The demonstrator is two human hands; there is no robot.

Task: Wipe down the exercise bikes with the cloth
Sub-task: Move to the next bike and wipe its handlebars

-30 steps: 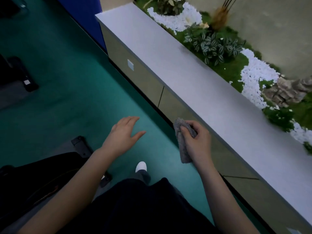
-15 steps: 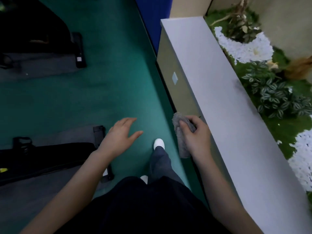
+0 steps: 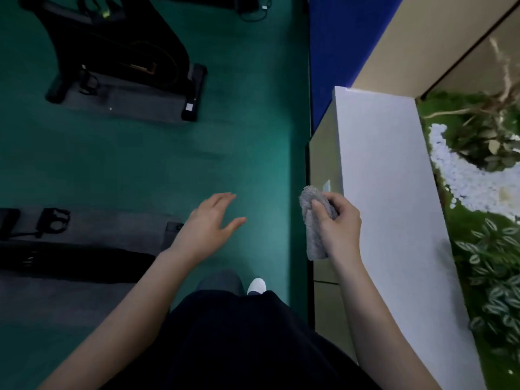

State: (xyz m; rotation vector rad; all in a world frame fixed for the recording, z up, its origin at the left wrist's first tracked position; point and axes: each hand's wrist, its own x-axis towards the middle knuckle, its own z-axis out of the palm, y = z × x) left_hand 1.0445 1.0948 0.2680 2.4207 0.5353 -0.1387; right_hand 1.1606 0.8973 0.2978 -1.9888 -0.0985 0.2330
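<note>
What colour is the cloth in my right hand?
Grey, the cloth in the right hand, head view.

We see a grey cloth [image 3: 315,232] against a teal-green floor [image 3: 168,164]. The exercise bike [image 3: 118,49] is black on a grey mat [image 3: 135,105]. The ledge [image 3: 388,192] is pale white, the wall panel [image 3: 337,38] deep blue, the pebbles [image 3: 464,181] white, and the leaves [image 3: 495,280] green with pale stripes.

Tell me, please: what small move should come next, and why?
Probably step toward the black exercise bike ahead on the left: the right hand grips the grey cloth, the left hand is open and empty, and neither touches a bike yet.
</note>
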